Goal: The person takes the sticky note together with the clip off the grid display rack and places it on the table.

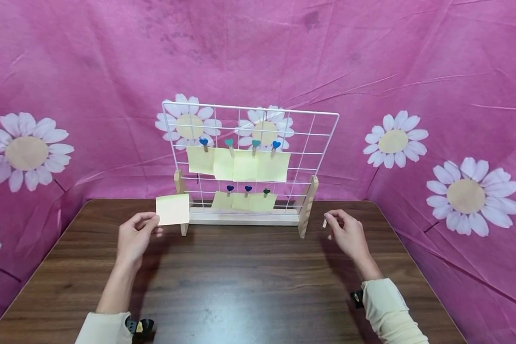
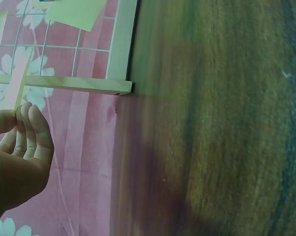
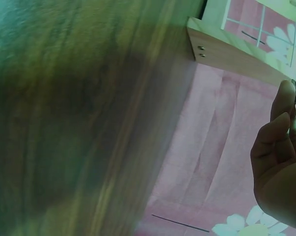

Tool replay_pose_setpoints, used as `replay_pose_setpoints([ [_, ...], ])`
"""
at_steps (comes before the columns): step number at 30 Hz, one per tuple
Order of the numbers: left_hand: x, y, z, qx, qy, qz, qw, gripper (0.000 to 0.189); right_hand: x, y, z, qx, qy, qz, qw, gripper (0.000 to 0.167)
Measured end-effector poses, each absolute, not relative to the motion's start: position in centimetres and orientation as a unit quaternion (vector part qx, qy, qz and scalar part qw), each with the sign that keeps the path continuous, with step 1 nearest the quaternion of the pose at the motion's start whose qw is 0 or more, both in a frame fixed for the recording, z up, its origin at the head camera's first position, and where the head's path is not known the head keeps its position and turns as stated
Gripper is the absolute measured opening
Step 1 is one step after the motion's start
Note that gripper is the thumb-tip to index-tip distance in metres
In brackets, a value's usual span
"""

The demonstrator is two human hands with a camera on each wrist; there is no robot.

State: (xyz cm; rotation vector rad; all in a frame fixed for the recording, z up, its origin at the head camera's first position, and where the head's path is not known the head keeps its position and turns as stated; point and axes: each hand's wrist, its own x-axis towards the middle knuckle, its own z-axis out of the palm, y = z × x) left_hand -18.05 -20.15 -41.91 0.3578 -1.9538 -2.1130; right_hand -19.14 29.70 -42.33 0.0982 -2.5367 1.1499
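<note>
My left hand (image 1: 135,234) pinches a pale yellow sticky note (image 1: 173,210) by its lower left corner, in front of the left foot of a white wire grid rack (image 1: 303,167). To the right of the rack, my right hand (image 1: 346,234) pinches a small wooden clothespin (image 1: 325,222) between thumb and fingertips. An upper row of yellow notes (image 1: 245,166) hangs on the grid from pegs with blue and green hearts (image 1: 255,143). Below it hangs a shorter row of notes (image 1: 241,203) under three dark heart pegs (image 1: 248,188).
The rack stands on a wooden base (image 1: 249,219) with wooden side posts (image 1: 308,205), near the back of a brown wood-grain table (image 1: 241,277). Behind it hangs a pink cloth (image 1: 258,48) printed with white daisies.
</note>
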Motion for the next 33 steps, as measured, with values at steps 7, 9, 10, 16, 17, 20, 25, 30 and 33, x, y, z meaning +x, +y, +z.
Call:
replay_pose_setpoints([
  [7,-18.1,-20.5,-42.4,0.125,-0.663,-0.729,0.115,0.004,-18.9,30.2,-43.2,0.03,-0.899,0.404,0.164,0.023],
  [9,-18.1,-20.6,-42.5,0.127,-0.668,-0.724,0.114,0.005,-18.9,30.4,-43.5,0.028,-0.901,0.4,0.162,0.024],
  [10,-18.1,-20.7,-42.6,0.13,-0.669,-0.723,0.112,0.007,-18.9,30.5,-43.6,0.028,-0.903,0.397,0.161,0.024],
  [16,-18.1,-20.9,-43.0,0.144,-0.666,-0.723,0.112,0.011,-18.9,30.9,-44.3,0.031,-0.911,0.384,0.146,0.024],
  [17,-18.0,-21.0,-43.0,0.144,-0.666,-0.723,0.113,0.009,-18.9,30.9,-44.4,0.033,-0.912,0.384,0.143,0.024],
  [20,-17.9,-21.2,-43.2,0.149,-0.666,-0.722,0.111,0.007,-19.0,30.9,-44.7,0.037,-0.915,0.378,0.135,0.023],
  [25,-17.8,-21.6,-43.6,0.161,-0.68,-0.708,0.102,0.012,-19.1,30.9,-45.3,0.031,-0.919,0.373,0.124,0.021],
  [30,-17.8,-21.9,-44.2,0.165,-0.691,-0.697,0.094,0.016,-19.2,31.0,-45.8,0.02,-0.923,0.369,0.112,0.022],
  [33,-17.7,-22.1,-44.4,0.162,-0.695,-0.693,0.097,0.016,-19.3,31.1,-46.0,0.017,-0.924,0.368,0.103,0.023],
])
